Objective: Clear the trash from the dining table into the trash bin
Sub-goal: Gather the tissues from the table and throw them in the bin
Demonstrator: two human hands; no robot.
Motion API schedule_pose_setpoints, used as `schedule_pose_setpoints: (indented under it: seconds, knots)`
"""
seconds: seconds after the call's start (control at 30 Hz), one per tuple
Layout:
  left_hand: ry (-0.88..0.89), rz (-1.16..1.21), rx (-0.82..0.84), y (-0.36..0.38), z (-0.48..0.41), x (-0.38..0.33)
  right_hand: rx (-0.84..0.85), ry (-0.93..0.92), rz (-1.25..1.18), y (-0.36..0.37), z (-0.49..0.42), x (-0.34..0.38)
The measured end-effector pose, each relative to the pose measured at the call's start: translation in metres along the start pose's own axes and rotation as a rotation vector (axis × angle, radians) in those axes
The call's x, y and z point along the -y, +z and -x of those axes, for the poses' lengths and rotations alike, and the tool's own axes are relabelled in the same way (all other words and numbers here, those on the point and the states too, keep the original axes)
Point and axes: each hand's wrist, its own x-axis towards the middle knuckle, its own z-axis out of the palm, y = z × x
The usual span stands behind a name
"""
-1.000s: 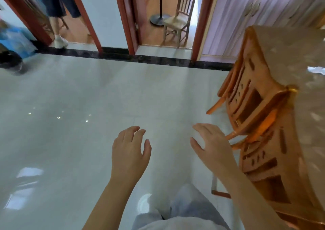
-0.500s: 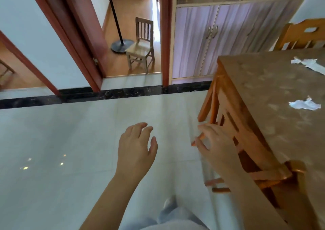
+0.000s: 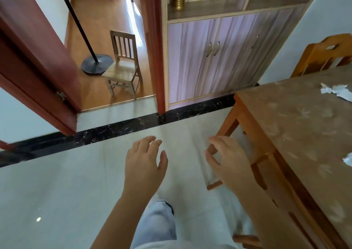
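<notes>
Head view: my fingers are loosely spread and hold nothing, left hand and right hand over the floor, the right near the dining table. A second ago I mostly faced floor; now the table fills the right, with paper scraps lying far right, so picking up can begin. No trash bin shows.

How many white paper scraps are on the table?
2. The far scrap lies toward the table's far end. The near scrap is cut off by the picture's right edge. More may lie out of view.
</notes>
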Motion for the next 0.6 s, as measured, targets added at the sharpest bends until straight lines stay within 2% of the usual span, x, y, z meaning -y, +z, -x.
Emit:
schedule_pose_setpoints:
  seconds: [0.13, 0.27, 0.6]
  knots:
    - [0.057, 0.038, 0.003, 0.008, -0.091, 0.032, -0.02, 0.047, 0.018, 0.007, -0.092, 0.023]
    - [0.112, 0.06, 0.036, 0.027, -0.174, 0.038, -0.103, 0.15, 0.003, 0.01, -0.156, 0.016]
    - [0.444, 0.152, 0.183, 0.137, -0.371, -0.003, -0.196, 0.44, 0.032, 0.02, -0.296, -0.098]
